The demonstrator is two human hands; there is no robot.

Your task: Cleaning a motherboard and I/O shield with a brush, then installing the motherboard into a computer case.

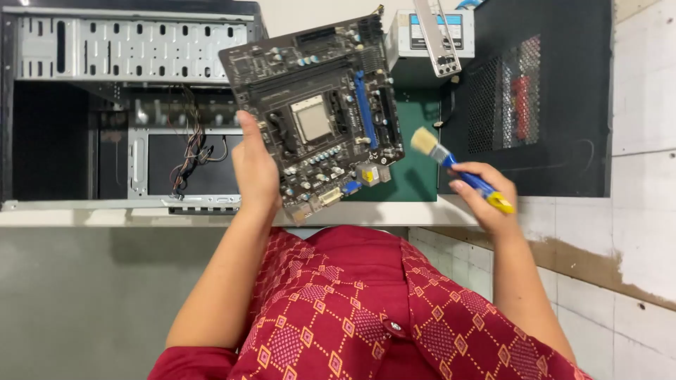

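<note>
My left hand grips the near left edge of a dark computer motherboard and holds it tilted above the table, its square processor socket and blue slot facing me. My right hand holds a small paintbrush with a blue and yellow handle. The pale bristles point up and left, just right of the board and not touching it.
An open computer case lies on its side at the left, loose wires hanging inside. A green mat covers the table under the board. A power supply box and a black side panel lie at the right. A tiled floor shows below.
</note>
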